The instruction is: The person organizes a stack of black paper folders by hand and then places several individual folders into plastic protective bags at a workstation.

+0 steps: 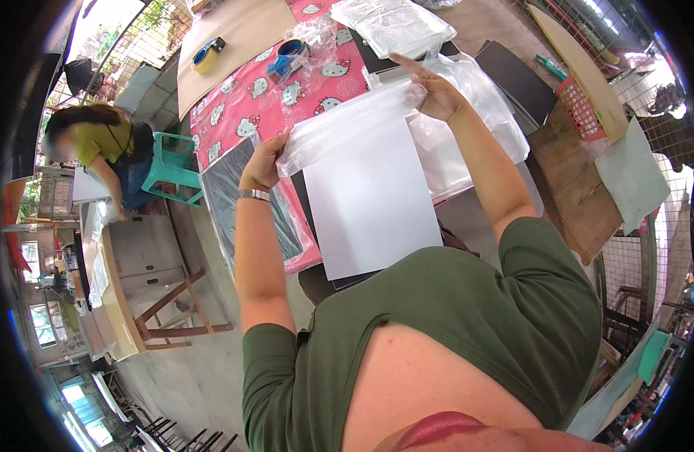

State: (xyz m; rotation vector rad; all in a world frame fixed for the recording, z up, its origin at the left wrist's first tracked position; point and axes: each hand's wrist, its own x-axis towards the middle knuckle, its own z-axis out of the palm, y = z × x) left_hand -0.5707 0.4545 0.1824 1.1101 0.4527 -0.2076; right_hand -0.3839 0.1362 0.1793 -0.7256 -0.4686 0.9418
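- Both hands are closed on the mouth of a clear bag [347,120], which is held up above the desk [249,98].
- By the left hand [262,162] the bag's left corner is pinched, the grip pressed together on the plastic; a watch [254,195] is worn on that wrist.
- By the right hand [437,94] the bag's right corner is gripped, with the forefinger stretched out straight and the other fingers closed on the film.
- A white sheet [369,200] is seen hanging from the bag's mouth, its top edge inside the plastic and most of it below, in front of the person's chest.
- A dark board [245,200] in a clear sleeve is seen lying at the desk's near left edge, just beside the left wrist.
- The desk is covered by a pink cloth [287,94] printed with white cartoon cats.
- Further clear bags [475,128] are heaped behind the right hand, and a folded stack of plastic [392,22] lies farther back.
- Two tape rolls are seen at the far end: a blue one [290,53] and a yellow one [206,54].
- A red basket [580,105] is set on a wooden board at the right.
- Another person [98,143] is seated well apart at the left, next to a teal stool [170,169].
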